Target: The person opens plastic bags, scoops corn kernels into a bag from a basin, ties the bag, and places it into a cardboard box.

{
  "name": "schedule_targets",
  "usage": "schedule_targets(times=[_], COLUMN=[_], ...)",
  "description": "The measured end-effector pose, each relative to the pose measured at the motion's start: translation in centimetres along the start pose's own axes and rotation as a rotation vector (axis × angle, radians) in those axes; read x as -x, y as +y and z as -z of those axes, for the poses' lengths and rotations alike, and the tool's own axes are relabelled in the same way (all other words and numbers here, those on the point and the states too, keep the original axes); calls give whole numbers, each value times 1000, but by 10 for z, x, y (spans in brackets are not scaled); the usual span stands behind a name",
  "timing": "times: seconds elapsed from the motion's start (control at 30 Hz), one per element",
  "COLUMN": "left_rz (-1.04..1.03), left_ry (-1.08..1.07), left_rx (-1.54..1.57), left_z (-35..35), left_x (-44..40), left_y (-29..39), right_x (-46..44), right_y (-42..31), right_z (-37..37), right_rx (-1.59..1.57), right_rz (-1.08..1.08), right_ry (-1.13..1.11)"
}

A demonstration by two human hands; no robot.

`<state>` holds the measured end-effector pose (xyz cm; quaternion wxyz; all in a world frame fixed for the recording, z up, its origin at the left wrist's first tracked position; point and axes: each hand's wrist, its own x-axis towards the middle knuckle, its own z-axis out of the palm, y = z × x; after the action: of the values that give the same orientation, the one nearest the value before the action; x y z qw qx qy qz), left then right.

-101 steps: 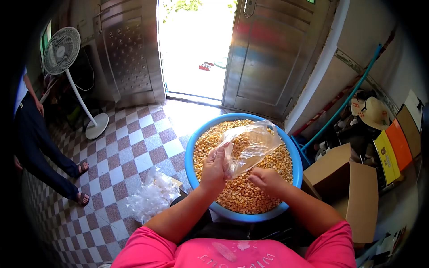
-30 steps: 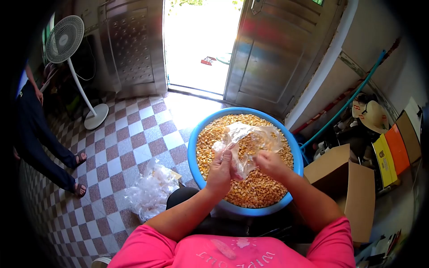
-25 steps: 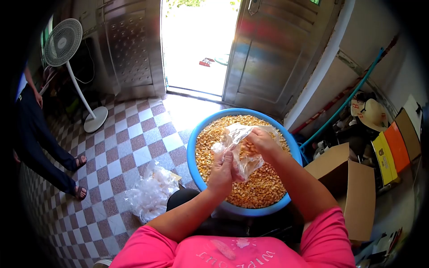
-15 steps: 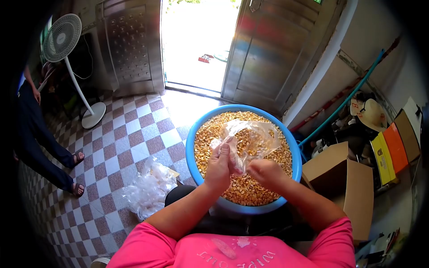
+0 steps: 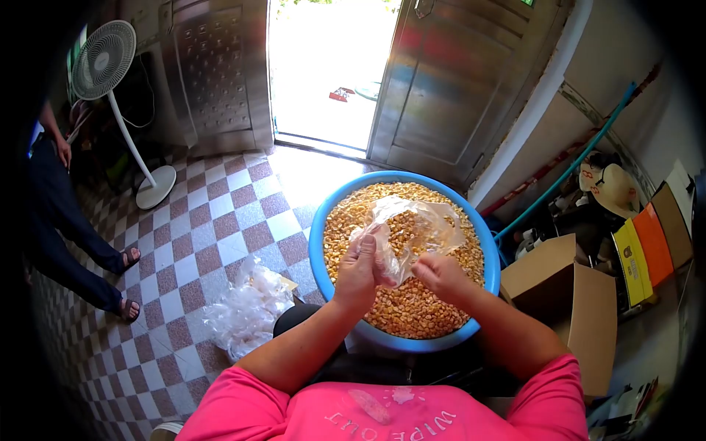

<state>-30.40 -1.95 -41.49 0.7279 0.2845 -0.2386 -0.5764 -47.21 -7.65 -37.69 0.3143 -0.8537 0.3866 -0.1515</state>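
Note:
A clear plastic bag (image 5: 385, 211) is spread over the corn kernels (image 5: 412, 317) in a large round blue basin (image 5: 317, 257). My left hand (image 5: 358, 278) is closed on the bag's near left side, thumb up. To its right, my right hand (image 5: 444, 278) is closed with its fingertips pinched at the bag's near right edge. Both hands are above the basin's near half. Kernels show through the bag, but whether any lie inside it I cannot tell.
A pile of clear plastic bags (image 5: 248, 309) lies left of the basin on the checkered floor. An open cardboard box (image 5: 592, 316) stands at the right. A white standing fan (image 5: 155, 188) and a person's legs (image 5: 70, 228) are at the left. Metal doors (image 5: 460, 95) flank the bright doorway.
My right hand has shifted slightly right and away from my left hand, still at the bag's edge. My left hand keeps its hold. The whole view has moved a little.

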Motion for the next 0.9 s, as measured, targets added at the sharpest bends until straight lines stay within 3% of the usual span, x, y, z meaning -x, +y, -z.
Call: schedule_targets(times=[0.2,0.27,0.3,0.37,0.53,0.6,0.8,0.9], left_rz=[54,65,81,61,75,63,48,51], left_ry=[-5,-55,-107,-111,-61,-46,-24,0], left_rx=[0,5,9,45,39,69,79,93], left_z=[-2,5,8,7,0,0,-9,-8], left_x=[3,5,4,2,2,1,6,5], left_y=[-1,-5,-6,-8,-7,-9,-5,-7], right_x=[-80,-96,-101,-110,-41,-16,26,29], right_y=[2,-4,6,29,7,14,24,30], right_z=[9,6,2,-4,17,17,-11,-24], right_rx=[-133,-466,-466,-359,-61,212,557,470], right_rz=[-42,-174,-170,145,108,187,419,512], right_ry=[66,59,58,170,338,229,89,164])
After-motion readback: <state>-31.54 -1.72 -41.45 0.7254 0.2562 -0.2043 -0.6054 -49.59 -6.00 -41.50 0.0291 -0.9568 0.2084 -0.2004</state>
